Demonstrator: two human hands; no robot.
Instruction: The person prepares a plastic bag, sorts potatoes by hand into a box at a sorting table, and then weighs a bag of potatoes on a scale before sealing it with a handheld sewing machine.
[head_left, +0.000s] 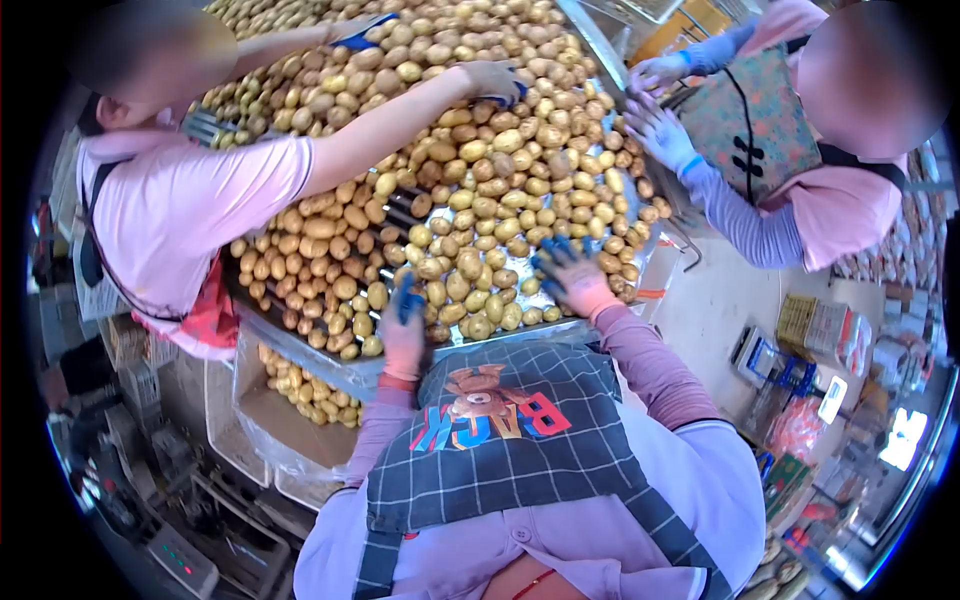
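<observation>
Many yellow-brown potatoes [480,190] cover a metal sorting table [370,375]. My left hand [403,325], in a blue-coated glove, is upright at the near edge, among the potatoes; whether its fingers are closed on one is hard to see. To the right, my right hand [572,278], in a similar glove, lies over potatoes near the table's right corner with its fingers spread and nothing held. Bare metal shows between my hands.
A co-worker at the left reaches over the potatoes with gloved hands [492,82]. Another person's gloved hands [660,130] are at the table's right edge. A lined box [290,430] with potatoes stands below the left front edge. Boxes [822,330] stand at the right.
</observation>
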